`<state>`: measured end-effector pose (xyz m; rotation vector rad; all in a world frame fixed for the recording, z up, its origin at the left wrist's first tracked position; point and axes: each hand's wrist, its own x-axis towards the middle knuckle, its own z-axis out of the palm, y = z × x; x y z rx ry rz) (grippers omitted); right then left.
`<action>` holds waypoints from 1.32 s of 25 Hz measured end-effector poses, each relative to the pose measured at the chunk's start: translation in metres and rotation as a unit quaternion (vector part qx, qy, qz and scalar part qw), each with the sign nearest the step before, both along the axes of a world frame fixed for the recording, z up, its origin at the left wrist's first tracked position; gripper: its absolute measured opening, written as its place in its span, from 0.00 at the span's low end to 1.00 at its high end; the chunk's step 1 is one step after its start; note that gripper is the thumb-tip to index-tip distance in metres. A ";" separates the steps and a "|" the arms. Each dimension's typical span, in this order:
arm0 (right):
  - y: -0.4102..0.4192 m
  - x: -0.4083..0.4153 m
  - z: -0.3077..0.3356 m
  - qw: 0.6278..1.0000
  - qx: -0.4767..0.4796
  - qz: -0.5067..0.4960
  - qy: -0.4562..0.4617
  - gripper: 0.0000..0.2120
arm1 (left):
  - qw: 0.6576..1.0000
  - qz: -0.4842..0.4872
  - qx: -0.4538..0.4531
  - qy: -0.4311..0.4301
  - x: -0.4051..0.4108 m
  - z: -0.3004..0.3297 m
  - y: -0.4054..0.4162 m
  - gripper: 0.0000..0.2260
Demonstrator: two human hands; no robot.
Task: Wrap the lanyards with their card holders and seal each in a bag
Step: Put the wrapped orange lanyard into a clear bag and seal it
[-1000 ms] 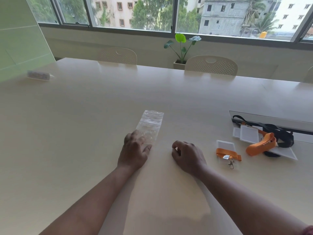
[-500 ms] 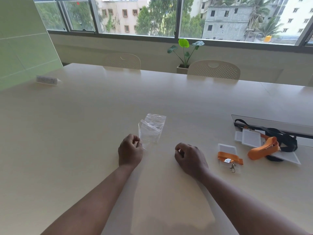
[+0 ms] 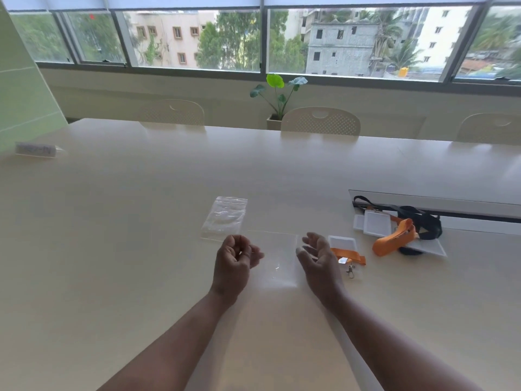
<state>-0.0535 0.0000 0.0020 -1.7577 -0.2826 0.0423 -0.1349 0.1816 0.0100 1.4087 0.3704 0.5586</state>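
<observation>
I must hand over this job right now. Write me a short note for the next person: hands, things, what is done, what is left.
Left hand pinches one clear bag, stretched toward the right hand; whether the right grips it is unclear.
A second bag lies flat on the table.
Wrapped orange lanyard with card holder lies beside the right hand.
Loose pile of lanyards and holders further right.
Done: one lanyard wrapped.
Left: bag and seal it, then the pile.
</observation>
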 end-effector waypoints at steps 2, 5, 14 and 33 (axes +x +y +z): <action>-0.019 -0.005 0.001 0.994 0.093 0.026 0.052 0.18 | 0.998 -0.016 -0.058 -0.001 0.013 0.004 -0.024 0.09; -0.040 -0.008 -0.002 0.984 0.148 0.051 0.082 0.09 | 0.997 -0.013 -0.077 0.001 0.027 0.008 -0.046 0.08; -0.044 -0.007 0.001 0.989 0.137 0.005 0.055 0.07 | 0.893 0.076 0.443 -0.026 0.024 -0.008 -0.070 0.20; -0.039 -0.014 0.002 0.998 0.001 0.052 -0.043 0.05 | 0.901 -0.065 0.428 -0.024 0.021 -0.010 -0.074 0.06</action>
